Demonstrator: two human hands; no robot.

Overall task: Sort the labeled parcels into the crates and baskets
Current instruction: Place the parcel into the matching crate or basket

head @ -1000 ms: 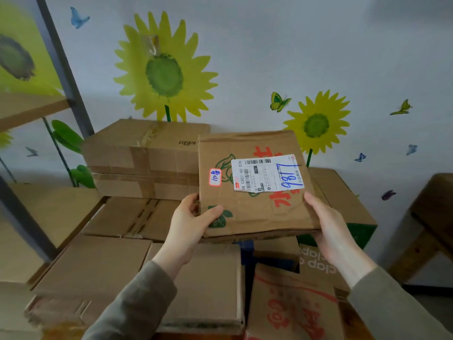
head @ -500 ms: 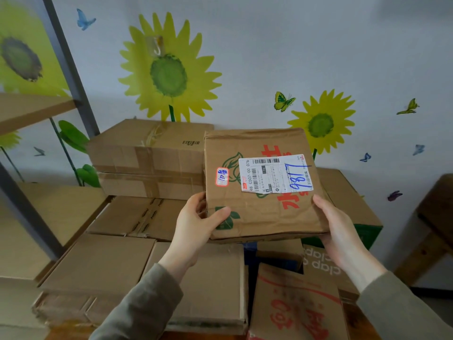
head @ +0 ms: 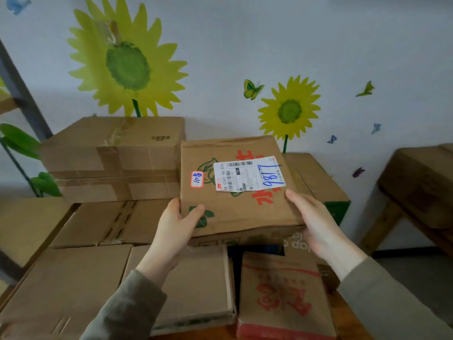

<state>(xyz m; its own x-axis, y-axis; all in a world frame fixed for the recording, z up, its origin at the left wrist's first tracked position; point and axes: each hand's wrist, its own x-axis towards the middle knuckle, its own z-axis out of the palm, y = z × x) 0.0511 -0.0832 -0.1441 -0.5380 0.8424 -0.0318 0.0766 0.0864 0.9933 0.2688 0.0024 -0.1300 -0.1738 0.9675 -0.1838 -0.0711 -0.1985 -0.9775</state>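
Observation:
I hold a flat brown cardboard parcel (head: 235,207) above a pile of boxes. It carries red and green print, a white shipping label (head: 248,174) with "9877" in blue ink, and a small red-edged sticker (head: 197,179). My left hand (head: 175,231) grips its near left corner, thumb on top. My right hand (head: 316,224) clasps the right edge, fingers along the side and underneath. The parcel's top now lies flatter, facing upward.
A tall taped box (head: 115,158) stands at the back left. Flat cartons (head: 66,285) cover the surface below, with a red-printed carton (head: 282,295) near front. A green-sided box (head: 326,187) sits behind right. A wooden bench (head: 421,187) stands at the far right, a metal shelf post (head: 19,94) at left.
The parcel has tilted back and dropped lower, closer to the pile. Both hands kept their grip; the view moved nearer to the boxes.

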